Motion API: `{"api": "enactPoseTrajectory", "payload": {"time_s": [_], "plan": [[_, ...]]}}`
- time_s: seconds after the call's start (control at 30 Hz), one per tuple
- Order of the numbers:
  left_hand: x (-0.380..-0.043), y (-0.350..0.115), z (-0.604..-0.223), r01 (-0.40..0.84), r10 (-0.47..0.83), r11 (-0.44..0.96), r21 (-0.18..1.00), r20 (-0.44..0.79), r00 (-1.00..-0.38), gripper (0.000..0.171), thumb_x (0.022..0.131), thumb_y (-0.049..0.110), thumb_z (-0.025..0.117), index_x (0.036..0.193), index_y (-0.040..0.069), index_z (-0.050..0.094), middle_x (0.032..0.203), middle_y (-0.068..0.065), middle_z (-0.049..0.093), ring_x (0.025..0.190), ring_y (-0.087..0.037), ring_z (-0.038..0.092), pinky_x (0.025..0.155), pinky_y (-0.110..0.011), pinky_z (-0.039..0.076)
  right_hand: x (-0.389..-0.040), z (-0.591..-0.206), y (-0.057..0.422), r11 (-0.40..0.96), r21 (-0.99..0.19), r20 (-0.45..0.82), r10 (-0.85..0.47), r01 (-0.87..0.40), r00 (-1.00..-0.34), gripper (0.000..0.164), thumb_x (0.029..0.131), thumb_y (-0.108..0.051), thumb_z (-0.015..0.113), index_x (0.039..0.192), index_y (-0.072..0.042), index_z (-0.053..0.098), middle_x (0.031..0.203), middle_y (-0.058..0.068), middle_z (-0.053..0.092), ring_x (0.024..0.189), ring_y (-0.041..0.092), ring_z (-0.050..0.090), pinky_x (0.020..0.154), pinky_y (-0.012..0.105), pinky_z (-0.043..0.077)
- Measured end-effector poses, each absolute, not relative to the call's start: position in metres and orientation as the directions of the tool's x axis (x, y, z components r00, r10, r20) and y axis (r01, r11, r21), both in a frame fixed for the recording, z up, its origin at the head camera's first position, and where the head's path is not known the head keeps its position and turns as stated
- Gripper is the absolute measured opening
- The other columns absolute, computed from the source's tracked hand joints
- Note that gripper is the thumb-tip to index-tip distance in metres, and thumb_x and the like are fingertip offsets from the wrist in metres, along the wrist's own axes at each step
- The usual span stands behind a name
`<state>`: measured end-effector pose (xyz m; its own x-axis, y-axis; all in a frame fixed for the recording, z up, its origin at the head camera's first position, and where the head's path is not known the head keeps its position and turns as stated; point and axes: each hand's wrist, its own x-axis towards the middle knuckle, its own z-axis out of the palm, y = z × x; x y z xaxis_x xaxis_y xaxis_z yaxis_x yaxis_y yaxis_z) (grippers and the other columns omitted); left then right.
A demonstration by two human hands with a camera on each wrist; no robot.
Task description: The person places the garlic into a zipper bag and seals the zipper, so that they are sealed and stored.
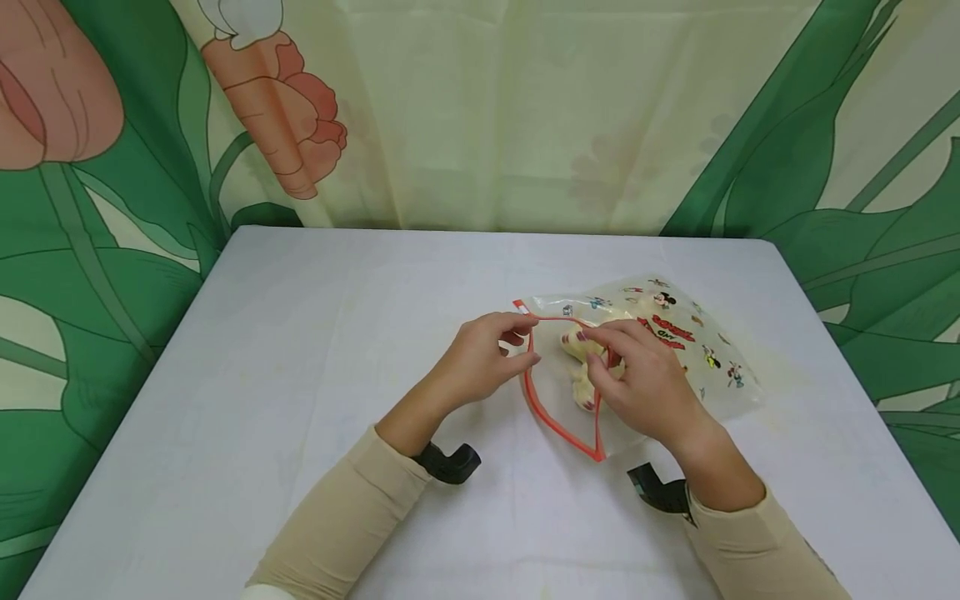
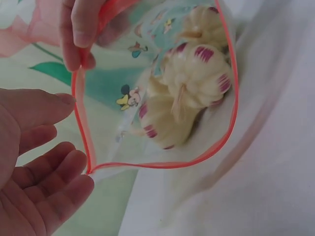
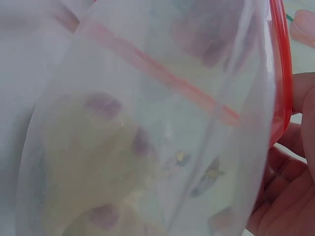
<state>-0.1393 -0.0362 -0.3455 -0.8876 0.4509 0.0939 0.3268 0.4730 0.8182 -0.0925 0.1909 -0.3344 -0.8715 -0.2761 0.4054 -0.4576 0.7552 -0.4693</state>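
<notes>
A clear zip bag (image 1: 712, 333) with a red zip edge and cartoon prints lies on the table, its mouth held apart. Inside it sit pale garlic bulbs (image 2: 194, 73) with purple marks, three of them visible in the left wrist view. My right hand (image 1: 645, 375) pinches the red edge on the near side of the bulbs. At the opposite side of the mouth is my left hand (image 1: 483, 354), its thumb and fingertips spread loosely against the red edge without curling round it. Through the plastic in the right wrist view, the bulbs look blurred.
A white cloth covers the table (image 1: 300, 350). Behind it hangs a curtain (image 1: 510, 117) printed with green leaves and flowers. A black wrist strap piece (image 1: 453, 464) juts out beneath the left wrist, and a similar black piece (image 1: 660, 490) beneath the right.
</notes>
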Motion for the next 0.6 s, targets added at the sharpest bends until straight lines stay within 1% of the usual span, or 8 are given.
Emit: {"api": "enactPoseTrajectory", "payload": {"time_s": [0.13,0.2,0.3,0.4,0.6], "plan": [[-0.144,-0.040,-0.347,0.315,0.416,0.446,0.838,0.117,-0.902,0.040,0.090,0.009,0.074,0.128,0.002,0.065,0.116,-0.011,0.068,0.102,-0.020,0.066,0.087,-0.028,0.055,-0.092,-0.336,0.189,0.760,-0.479,0.376,-0.274,-0.439,-0.885,0.031,0.088,-0.005,0.070,0.118,-0.006,0.073,0.115,0.007,0.065,0.080,0.015,0.058,0.065,0.037,0.056],[-0.147,-0.042,-0.347,0.316,0.404,0.442,0.839,0.128,-0.906,0.039,0.090,0.008,0.074,0.127,0.001,0.065,0.114,-0.011,0.068,0.102,-0.020,0.066,0.087,-0.027,0.054,-0.091,-0.336,0.189,0.762,-0.481,0.370,-0.273,-0.434,-0.888,0.032,0.088,-0.005,0.070,0.120,-0.006,0.072,0.116,0.007,0.065,0.081,0.015,0.058,0.065,0.036,0.055],[-0.153,-0.044,-0.349,0.321,0.396,0.450,0.833,0.136,-0.908,0.039,0.091,0.007,0.073,0.128,0.000,0.065,0.116,-0.013,0.067,0.103,-0.021,0.066,0.087,-0.025,0.054,-0.090,-0.337,0.189,0.759,-0.472,0.391,-0.276,-0.448,-0.878,0.033,0.087,-0.004,0.070,0.119,-0.005,0.073,0.115,0.007,0.066,0.080,0.014,0.058,0.062,0.032,0.053],[-0.159,-0.048,-0.350,0.311,0.382,0.458,0.833,0.131,-0.915,0.038,0.092,0.005,0.071,0.129,0.002,0.065,0.120,-0.014,0.066,0.105,-0.021,0.066,0.088,-0.024,0.053,-0.090,-0.338,0.190,0.753,-0.467,0.409,-0.281,-0.464,-0.868,0.033,0.086,-0.002,0.070,0.119,-0.005,0.073,0.113,0.007,0.066,0.077,0.012,0.058,0.060,0.028,0.051],[-0.164,-0.051,-0.353,0.268,0.360,0.472,0.840,0.094,-0.928,0.036,0.093,0.006,0.070,0.129,0.007,0.066,0.123,-0.014,0.064,0.108,-0.020,0.064,0.090,-0.024,0.053,-0.088,-0.340,0.189,0.755,-0.474,0.389,-0.282,-0.453,-0.877,0.033,0.087,-0.003,0.070,0.120,-0.004,0.073,0.115,0.009,0.066,0.078,0.014,0.059,0.062,0.032,0.054]]}}
